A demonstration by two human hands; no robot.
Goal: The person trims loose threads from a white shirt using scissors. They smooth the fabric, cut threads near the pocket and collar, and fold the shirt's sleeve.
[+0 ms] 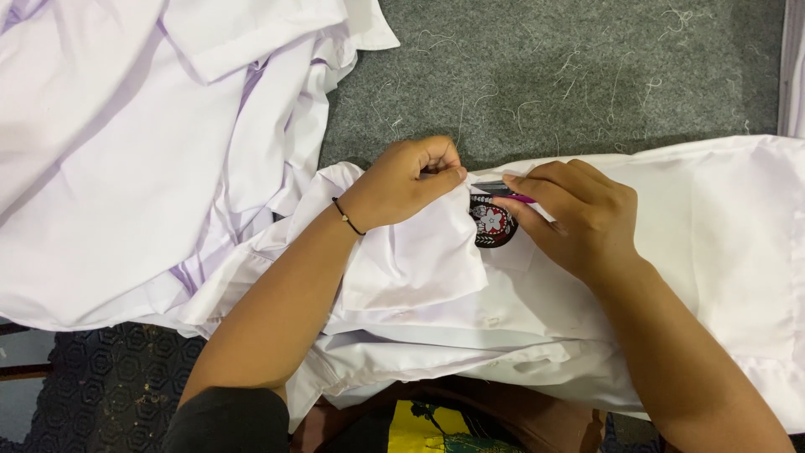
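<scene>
Left hand (408,180) pinches a fold of the white shirt (419,268); right hand (574,214) grips a pink-handled cutter (503,191) just above the dark shield-shaped badge (491,225), centre.

snipper (501,191) mostly hidden under right hand (579,220), badge (492,225) partly covered by fabric fold

You are sitting in a garment workshop, by the look of it. A heap of white shirts with pale purple trim (142,151) fills the left side of the grey felt-like work surface (570,75), whose far edge area is littered with loose thread ends (587,67). Another white shirt (721,252) lies across the near edge, carrying a dark embroidered badge (492,225). A dark patterned floor mat (109,386) shows at the near left corner.
</scene>
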